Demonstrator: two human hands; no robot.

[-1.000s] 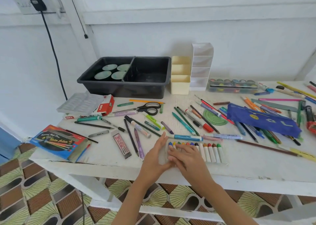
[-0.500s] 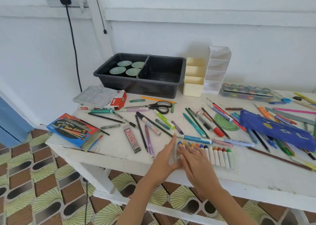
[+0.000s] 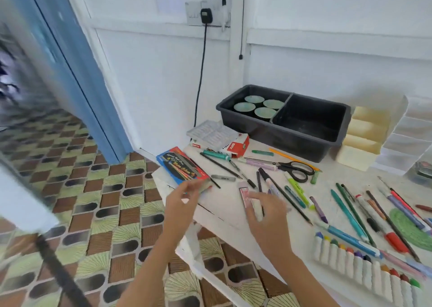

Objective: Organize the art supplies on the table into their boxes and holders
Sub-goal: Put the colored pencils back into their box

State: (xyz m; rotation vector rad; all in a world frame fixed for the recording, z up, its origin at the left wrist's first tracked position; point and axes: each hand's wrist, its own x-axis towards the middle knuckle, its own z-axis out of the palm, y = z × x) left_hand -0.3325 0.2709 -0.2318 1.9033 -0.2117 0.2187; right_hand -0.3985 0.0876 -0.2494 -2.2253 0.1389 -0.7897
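2 bare arms show from elbow to wrist. The left hand (image 3: 180,205) and right hand (image 3: 268,218) look a bit blurry.

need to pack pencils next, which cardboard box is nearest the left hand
The blue and red box at the table corner, just beyond the left hand; the red and white box lies farther back under a clear tray.

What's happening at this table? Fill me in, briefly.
A person is tidying art supplies on a white table. The left hand reaches at the near corner of the blue pencil box. The right hand hovers open by a narrow pink case. Blur hides any contact, and neither plainly holds anything. Pens, pencils and scissors lie loose. None shows in the black tray or cream holder.
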